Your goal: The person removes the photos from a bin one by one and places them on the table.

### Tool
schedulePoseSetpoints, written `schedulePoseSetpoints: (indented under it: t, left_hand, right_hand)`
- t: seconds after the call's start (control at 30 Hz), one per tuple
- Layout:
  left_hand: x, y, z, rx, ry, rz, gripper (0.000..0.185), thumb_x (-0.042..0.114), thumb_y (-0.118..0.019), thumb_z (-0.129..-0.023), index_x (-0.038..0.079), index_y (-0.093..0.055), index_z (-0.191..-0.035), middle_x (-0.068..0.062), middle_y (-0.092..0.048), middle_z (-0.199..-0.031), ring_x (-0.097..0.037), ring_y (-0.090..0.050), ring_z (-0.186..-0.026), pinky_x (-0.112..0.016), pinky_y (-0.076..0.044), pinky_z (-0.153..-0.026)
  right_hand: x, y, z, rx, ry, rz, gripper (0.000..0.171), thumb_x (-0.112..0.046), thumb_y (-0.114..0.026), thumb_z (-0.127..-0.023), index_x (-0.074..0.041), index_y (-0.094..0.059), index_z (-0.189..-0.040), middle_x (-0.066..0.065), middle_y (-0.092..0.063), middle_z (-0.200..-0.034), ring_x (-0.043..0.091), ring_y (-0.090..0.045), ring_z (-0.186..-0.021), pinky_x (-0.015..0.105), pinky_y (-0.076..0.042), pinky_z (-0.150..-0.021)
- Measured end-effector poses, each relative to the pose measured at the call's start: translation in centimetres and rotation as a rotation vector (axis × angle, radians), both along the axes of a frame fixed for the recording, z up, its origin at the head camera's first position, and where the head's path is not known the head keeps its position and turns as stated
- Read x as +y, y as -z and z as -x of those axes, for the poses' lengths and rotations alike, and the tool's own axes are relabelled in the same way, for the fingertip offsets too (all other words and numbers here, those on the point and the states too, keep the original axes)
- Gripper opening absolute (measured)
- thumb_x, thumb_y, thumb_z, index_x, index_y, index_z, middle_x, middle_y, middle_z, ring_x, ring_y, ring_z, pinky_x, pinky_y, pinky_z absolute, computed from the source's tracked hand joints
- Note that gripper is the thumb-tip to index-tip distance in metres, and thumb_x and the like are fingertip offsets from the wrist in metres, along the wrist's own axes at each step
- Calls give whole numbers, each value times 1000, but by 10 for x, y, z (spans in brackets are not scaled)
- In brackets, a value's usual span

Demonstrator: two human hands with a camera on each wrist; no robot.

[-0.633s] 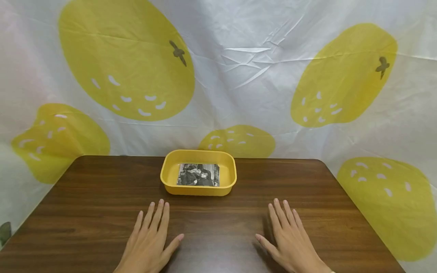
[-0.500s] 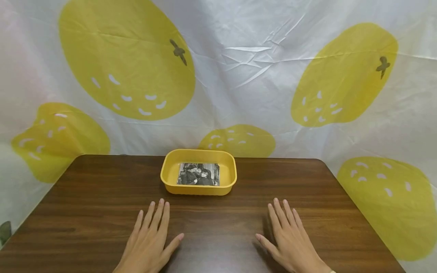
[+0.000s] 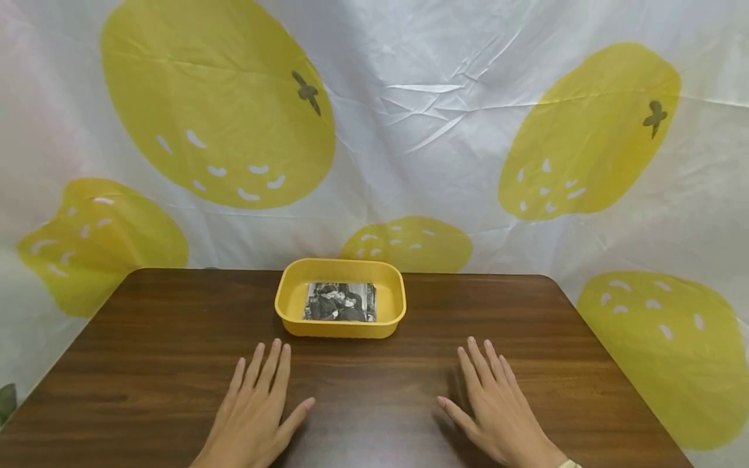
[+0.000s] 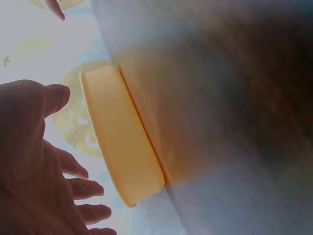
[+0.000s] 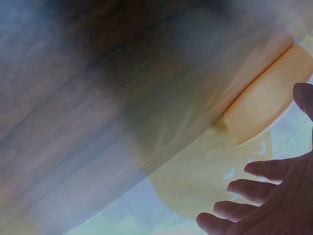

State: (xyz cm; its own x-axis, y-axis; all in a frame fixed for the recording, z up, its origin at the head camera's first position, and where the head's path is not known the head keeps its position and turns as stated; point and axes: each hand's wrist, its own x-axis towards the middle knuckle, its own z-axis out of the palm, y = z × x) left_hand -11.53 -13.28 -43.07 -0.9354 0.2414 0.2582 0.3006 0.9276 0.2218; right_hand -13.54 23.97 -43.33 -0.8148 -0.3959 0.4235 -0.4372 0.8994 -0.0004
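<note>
A yellow rectangular tray with rounded corners (image 3: 339,330) stands toward the back of the table, left of the middle. Black-and-white photo prints (image 3: 339,302) lie flat inside it, the top one showing two people. My left hand (image 3: 251,413) is spread palm down over the table, in front of the tray and to its left. To the right, my right hand (image 3: 502,413) has the same pose, fingers straight and thumb pointing inward. Neither hand holds anything. Each wrist view shows the side of the tray beyond the extended fingers.
The dark brown wooden table (image 3: 374,390) has rounded far corners. Behind it hangs a white cloth (image 3: 404,156) printed with large yellow fruits, coming down to the table's back edge. A dark green leaf shape (image 3: 8,403) shows at the far left.
The head view has tilted very slightly. Both hands stay nearly still, and the tray and the photo prints have not moved.
</note>
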Motion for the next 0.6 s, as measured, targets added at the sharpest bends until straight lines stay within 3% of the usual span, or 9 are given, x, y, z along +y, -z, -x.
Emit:
schedulePoseSetpoints:
  t: [0.4,0.6]
  left_hand:
    - [0,-6,6,25,5,-10,85,53,-55,-100,-4,-27,-156,-22,-23,-162,-43,-20,-149,-62,-18,-116]
    - [-2,-15,15,-23,-9,-40,87,60,-46,-101,-2,-25,-157,-21,-19,-164,-42,-17,-150,-62,-16,-116]
  right_hand:
    - [-6,-11,13,-8,-35,17,81,-50,-66,-94,6,-44,-147,26,-39,-153,48,-31,-143,64,-29,-109]
    - [-12,-24,27,-16,-50,30,80,-49,-66,-94,7,-42,-147,26,-39,-153,47,-31,-143,63,-27,-111]
